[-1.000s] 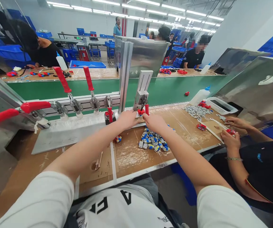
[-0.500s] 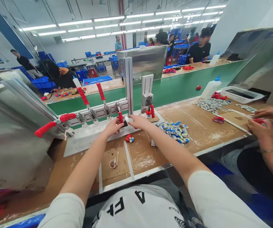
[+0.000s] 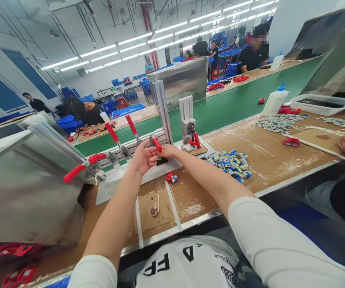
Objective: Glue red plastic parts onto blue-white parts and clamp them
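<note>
By clamp [image 3: 157, 145], left hand [image 3: 144, 161] spread, empty, right hand [image 3: 169, 151], grip unclear, shirt [image 3: 176, 276] lettered "A"

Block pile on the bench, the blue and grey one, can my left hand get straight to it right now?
Probably not straight: your right forearm crosses between the left hand and the pile. The bench just beyond the pile looks free.
</note>
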Demonstrator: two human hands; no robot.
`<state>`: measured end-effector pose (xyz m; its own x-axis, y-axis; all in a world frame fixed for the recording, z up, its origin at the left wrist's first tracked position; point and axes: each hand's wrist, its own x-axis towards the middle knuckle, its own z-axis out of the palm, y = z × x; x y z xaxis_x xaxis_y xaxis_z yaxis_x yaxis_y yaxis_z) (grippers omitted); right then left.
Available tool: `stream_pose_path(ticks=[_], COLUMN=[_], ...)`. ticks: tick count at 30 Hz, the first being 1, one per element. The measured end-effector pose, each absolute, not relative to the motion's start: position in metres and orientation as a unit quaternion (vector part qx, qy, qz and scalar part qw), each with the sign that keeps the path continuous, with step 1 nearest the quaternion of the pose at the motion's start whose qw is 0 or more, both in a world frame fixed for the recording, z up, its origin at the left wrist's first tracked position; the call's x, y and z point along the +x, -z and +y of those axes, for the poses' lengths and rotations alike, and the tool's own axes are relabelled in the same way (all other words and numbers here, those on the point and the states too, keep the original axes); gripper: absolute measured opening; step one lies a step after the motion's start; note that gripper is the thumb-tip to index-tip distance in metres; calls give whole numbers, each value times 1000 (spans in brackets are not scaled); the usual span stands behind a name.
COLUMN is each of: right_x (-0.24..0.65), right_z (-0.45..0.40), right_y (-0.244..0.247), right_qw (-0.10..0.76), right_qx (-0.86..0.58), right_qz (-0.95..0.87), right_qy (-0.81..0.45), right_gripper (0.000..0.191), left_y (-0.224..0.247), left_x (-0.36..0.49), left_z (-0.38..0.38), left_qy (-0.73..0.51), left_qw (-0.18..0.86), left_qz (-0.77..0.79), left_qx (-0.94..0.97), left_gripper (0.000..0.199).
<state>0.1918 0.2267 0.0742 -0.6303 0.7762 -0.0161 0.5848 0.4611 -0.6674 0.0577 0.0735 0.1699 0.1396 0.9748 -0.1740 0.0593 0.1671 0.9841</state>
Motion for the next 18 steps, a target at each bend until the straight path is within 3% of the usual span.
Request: stream_pose_path(ticks=[8,12,16,18], right_x=[251,316,392,419], right_z=[194,181,215,240], right_y=[-60,-77,-107,-112], right_qw=[231,416,607,606], right_qx=[-396,-308,-342,-424], right_qz=[-690,-499,-421,-415], right_qy=[-560,-695,-581,-530], right_gripper=[65,57,51,51], left_y=[-204,-193,-158,-137], left_x=[70,51,12,-2], left_z=[55,27,-17,-34], left_qy=[-485,-486,-437,-380], left_qw=[542,526,440,405], left_qz=[495,518,618,665], left_qx=[475,468,484,500], left_gripper=[73,69,60,60])
